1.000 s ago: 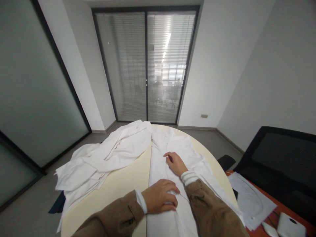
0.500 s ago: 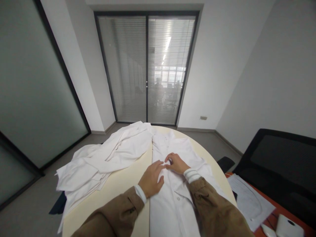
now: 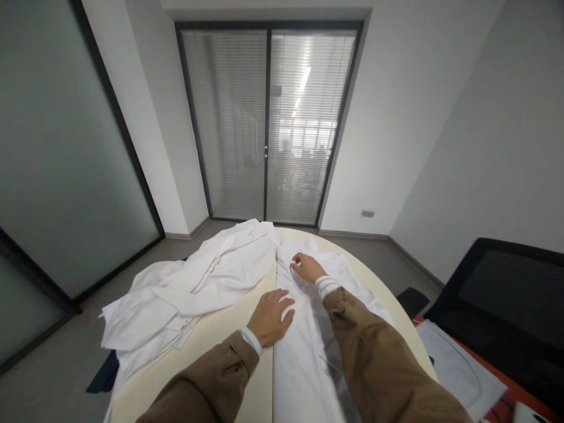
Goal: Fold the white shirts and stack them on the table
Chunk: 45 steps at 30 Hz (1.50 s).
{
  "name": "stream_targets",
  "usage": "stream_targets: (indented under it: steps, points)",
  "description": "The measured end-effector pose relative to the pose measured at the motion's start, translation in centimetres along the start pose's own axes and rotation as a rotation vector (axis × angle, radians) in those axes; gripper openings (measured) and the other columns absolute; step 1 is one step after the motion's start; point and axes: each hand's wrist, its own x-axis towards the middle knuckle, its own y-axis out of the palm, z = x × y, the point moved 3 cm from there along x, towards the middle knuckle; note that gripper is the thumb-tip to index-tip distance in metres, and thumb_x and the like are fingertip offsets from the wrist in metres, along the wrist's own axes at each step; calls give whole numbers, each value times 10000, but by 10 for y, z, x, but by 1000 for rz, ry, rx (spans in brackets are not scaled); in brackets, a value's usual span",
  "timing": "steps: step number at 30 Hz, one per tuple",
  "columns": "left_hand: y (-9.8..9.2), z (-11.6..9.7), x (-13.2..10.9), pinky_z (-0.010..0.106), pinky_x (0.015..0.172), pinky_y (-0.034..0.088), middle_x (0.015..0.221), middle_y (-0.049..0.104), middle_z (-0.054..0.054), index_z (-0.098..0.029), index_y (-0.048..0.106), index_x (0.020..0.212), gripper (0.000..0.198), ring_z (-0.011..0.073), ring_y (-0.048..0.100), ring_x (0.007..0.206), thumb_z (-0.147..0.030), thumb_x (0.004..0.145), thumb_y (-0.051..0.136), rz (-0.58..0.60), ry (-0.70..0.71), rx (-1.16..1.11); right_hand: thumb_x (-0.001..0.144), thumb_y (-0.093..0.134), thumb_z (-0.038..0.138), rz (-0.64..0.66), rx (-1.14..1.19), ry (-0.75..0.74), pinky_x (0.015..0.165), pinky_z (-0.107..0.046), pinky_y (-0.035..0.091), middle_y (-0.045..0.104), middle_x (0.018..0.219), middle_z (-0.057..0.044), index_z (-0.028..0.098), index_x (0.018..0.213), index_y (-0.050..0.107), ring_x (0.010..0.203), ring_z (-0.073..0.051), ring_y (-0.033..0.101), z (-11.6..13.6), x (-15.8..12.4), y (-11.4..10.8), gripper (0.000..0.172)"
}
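A long white button-front coat [image 3: 297, 358] lies lengthwise on the table in front of me, its front facing up. My left hand [image 3: 271, 317] rests over the coat's left edge with fingers spread and thumb apart, holding nothing. Farther up, near the coat's collar end, is my right hand [image 3: 308, 268]. Its fingers are loosely bent with a gap showing between them, and I see no cloth gripped in it. My right forearm hides part of the coat's right side. To the left, a loose pile of white garments [image 3: 229, 258] spreads over the table edge.
The round cream table [image 3: 247, 329] carries both lots of clothing. At the right stands a black mesh chair [image 3: 515, 305], with a plastic-wrapped packet [image 3: 458, 358] on a reddish surface in front of it. Glass doors with blinds [image 3: 268, 129] are beyond the table.
My right hand has moved away from my left, up the coat toward its collar end. My left hand stays near the same place. The view has shifted slightly.
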Motion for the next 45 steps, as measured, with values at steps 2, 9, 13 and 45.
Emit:
stream_targets:
  steps: [2, 9, 13, 45]
  points:
    - [0, 5, 3, 456, 1074, 423, 1290, 638, 72, -239, 683, 1143, 315, 227, 553, 1225, -252, 971, 418, -8, -6, -22, 896, 592, 311, -31, -1, 16, 850, -298, 428, 691, 1111, -100, 158, 1130, 635, 984, -207, 625, 1, 17, 4, 283]
    - [5, 18, 10, 541, 1175, 268, 1523, 419, 133, -182, 532, 1365, 558, 320, 328, 1432, -278, 818, 592, 85, -77, 87, 943, 504, 385, -100, 36, 56, 944, -312, 410, 637, 1251, -151, 146, 1311, 558, 1112, -233, 603, -2, 65, 23, 442]
    - [8, 21, 10, 522, 1201, 214, 1570, 347, 117, -210, 482, 1405, 570, 298, 271, 1466, -335, 854, 559, 127, -105, 107, 927, 529, 422, -79, 76, 37, 940, -299, 410, 666, 1204, -152, 140, 1238, 619, 1097, -235, 612, -6, 85, 32, 429]
    - [-1, 4, 13, 596, 1149, 253, 1540, 404, 104, -289, 487, 1432, 568, 355, 314, 1434, -451, 893, 563, 183, 36, 67, 764, 715, 487, 363, 113, 85, 585, -233, 443, 687, 619, -50, 148, 619, 676, 603, -149, 621, -23, 21, 14, 370]
